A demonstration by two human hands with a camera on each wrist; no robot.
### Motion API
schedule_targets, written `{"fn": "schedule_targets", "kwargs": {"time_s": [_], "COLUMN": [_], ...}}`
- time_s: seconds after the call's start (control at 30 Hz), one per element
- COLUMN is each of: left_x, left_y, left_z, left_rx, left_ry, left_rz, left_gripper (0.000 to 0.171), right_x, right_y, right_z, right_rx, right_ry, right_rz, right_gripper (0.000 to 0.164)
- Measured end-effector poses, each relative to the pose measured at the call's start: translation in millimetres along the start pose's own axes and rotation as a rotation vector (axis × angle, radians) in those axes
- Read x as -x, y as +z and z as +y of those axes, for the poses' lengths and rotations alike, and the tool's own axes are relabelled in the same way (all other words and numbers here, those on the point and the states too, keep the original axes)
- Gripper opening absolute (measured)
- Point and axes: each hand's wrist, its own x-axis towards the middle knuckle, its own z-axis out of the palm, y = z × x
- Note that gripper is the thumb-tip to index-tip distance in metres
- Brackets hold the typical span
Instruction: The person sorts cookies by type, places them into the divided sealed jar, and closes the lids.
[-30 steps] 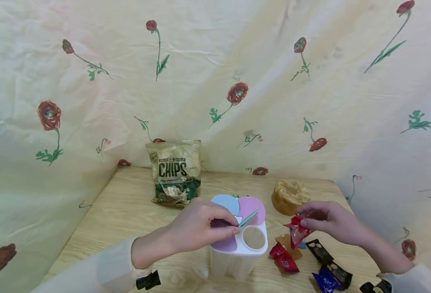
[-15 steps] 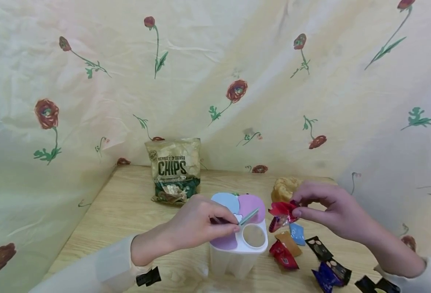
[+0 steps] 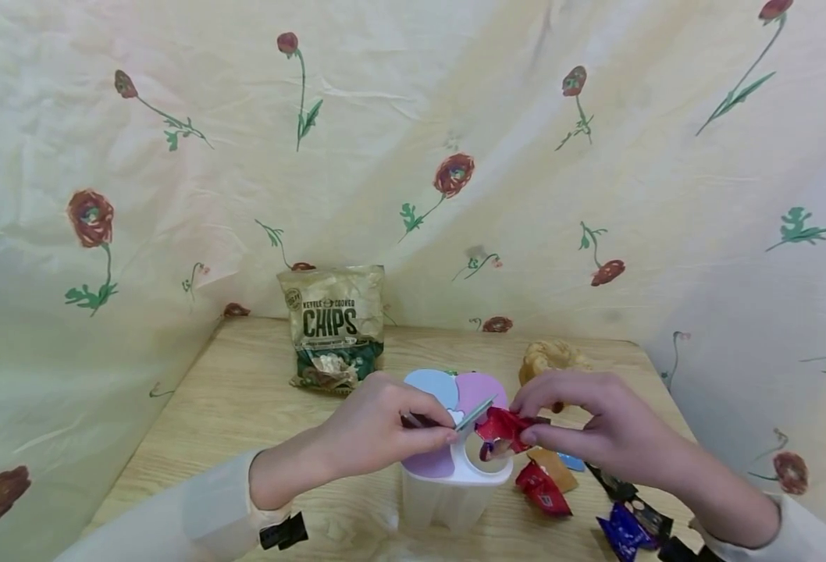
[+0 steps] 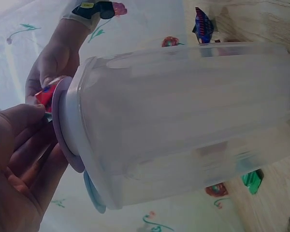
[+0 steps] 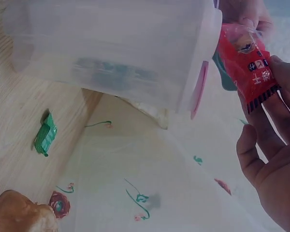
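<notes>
The step in hand looks to be putting a red packet [image 3: 504, 428] through the one uncovered hole [image 3: 485, 460] in the top of the clear box [image 3: 448, 503]. The left hand [image 3: 385, 425] pinches the green lid [image 3: 475, 414] by thumb and fingers, holding it tilted up off the hole, while the blue lid [image 3: 430, 384], pink lid [image 3: 482, 386] and purple lid [image 3: 430, 467] lie flat over the other holes. The right hand [image 3: 603, 429] grips the red packet by one end between thumb and fingers, its free end pointing toward the left hand. In the head view the packet overlaps the far and right part of the hole; whether it touches the rim cannot be told. The next move seems to call for centring the packet over the hole, tipping its free end down and only then loosening the pinch, with the green lid kept clear. The packet's crimped ends could snag on the rim. A second red packet [image 3: 542, 490] lies beside the box, touching an orange packet [image 3: 557, 468], with a dark blue packet [image 3: 625, 535] nearer the person, so similar drops probably remain.
</notes>
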Motion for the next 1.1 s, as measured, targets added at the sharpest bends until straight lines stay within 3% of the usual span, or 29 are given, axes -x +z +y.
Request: {"fn": "schedule_targets", "kwargs": {"time_s": [0.13, 0.5, 0.73, 0.9, 1.1], "left_x": [0.7, 2.4, 2.3, 1.6, 1.8], "left_y": [-0.1, -0.2, 0.3, 0.8, 0.5], "left_z": [0.6, -0.3, -1.3, -1.2, -0.8], "left_rx": [0.019, 0.032, 0.025, 0.033, 0.047], "left_ry": [-0.006, 0.009, 0.024, 0.015, -0.012], "left_rz": [0.007, 0.008, 0.015, 0.007, 0.001], "left_gripper": [0.004, 0.004, 0.004, 0.004, 0.005], "right_x": [-3.2, -5.9, -8.7, -11.9, -11.1], "right_y": [5.8, 18.1, 25.2, 29.7, 40.3], "right_z": [-0.7, -2.4, 3.0, 3.3, 0.3], "right_rx": [0.016, 0.012, -0.013, 0.038, 0.111], "right_ry": [-0.032, 0.082, 0.019, -0.014, 0.096], "right_rz": [-0.024, -0.146, -0.16, -0.153, -0.146], "right_gripper": [0.037, 0.031, 0.025, 0.023, 0.016]}}
